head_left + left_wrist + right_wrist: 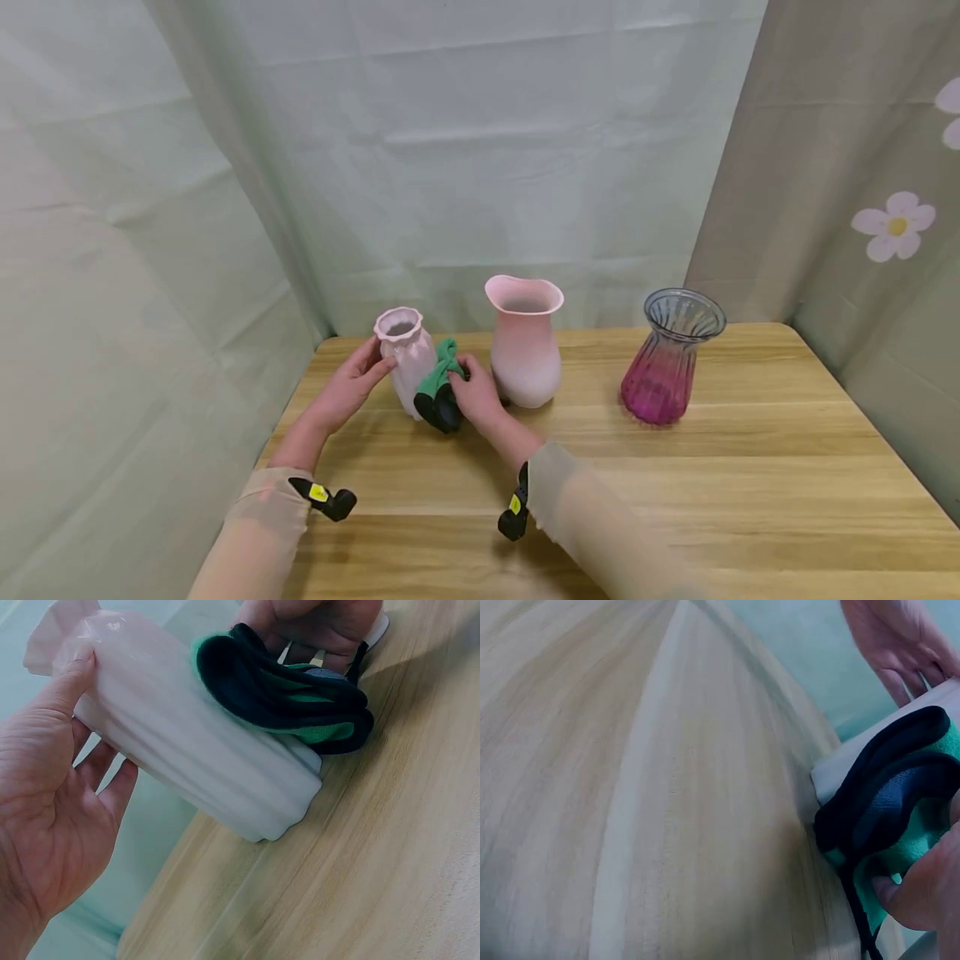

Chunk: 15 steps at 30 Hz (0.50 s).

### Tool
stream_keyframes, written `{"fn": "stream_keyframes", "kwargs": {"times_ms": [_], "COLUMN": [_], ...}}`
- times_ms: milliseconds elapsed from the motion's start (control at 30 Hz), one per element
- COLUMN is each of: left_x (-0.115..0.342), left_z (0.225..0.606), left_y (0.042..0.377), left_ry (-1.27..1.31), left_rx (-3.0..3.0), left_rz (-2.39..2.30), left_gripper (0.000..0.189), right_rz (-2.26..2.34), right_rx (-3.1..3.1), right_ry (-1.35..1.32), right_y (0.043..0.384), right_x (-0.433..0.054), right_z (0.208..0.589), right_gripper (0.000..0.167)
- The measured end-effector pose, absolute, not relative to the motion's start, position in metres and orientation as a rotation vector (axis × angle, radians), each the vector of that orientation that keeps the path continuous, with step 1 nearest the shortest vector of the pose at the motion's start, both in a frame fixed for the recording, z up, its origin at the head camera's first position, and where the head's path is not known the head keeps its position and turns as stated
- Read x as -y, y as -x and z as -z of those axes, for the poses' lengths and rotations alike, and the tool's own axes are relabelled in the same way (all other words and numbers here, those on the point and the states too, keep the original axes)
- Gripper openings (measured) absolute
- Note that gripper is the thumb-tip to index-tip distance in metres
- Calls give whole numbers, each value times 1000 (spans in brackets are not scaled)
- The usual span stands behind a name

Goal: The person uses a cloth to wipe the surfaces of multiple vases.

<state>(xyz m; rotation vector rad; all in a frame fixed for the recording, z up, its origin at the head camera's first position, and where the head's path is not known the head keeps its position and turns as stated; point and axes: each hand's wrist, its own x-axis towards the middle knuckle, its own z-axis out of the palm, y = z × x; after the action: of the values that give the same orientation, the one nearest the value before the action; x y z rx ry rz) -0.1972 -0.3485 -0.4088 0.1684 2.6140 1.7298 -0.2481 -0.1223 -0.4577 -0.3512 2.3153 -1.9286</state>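
Note:
My left hand [348, 393] holds the small pale pink vase [411, 367] near its neck, thumb on the near side and fingers behind. The vase has a scalloped rim and ribbed sides, and it leans in the left wrist view, its base close to the wood. In my right hand [480, 398] is a folded green cloth [431, 383] with thick black edging, pinched between thumb and fingers. That cloth lies against the lower side of the vase in the left wrist view. Part of the right hand's fingers is hidden behind the cloth.
A larger pink-and-white vase [527, 358] with a flared rim stands just right of my right hand. Farther right is a glass vase [660, 375], magenta below and grey-blue above. All are on a wooden table [750, 500], with curtains [487, 167] behind.

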Motion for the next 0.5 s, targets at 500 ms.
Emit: {"fn": "stream_keyframes", "kwargs": {"times_ms": [500], "left_x": [348], "left_z": [410], "left_y": [197], "left_ry": [-187], "left_rx": [-2603], "left_rz": [-1756], "left_gripper": [69], "right_rz": [2006], "right_rx": [-2231], "right_ry": [356], "right_y": [244], "right_x": [122], "right_z": [455], "right_gripper": [20]}}
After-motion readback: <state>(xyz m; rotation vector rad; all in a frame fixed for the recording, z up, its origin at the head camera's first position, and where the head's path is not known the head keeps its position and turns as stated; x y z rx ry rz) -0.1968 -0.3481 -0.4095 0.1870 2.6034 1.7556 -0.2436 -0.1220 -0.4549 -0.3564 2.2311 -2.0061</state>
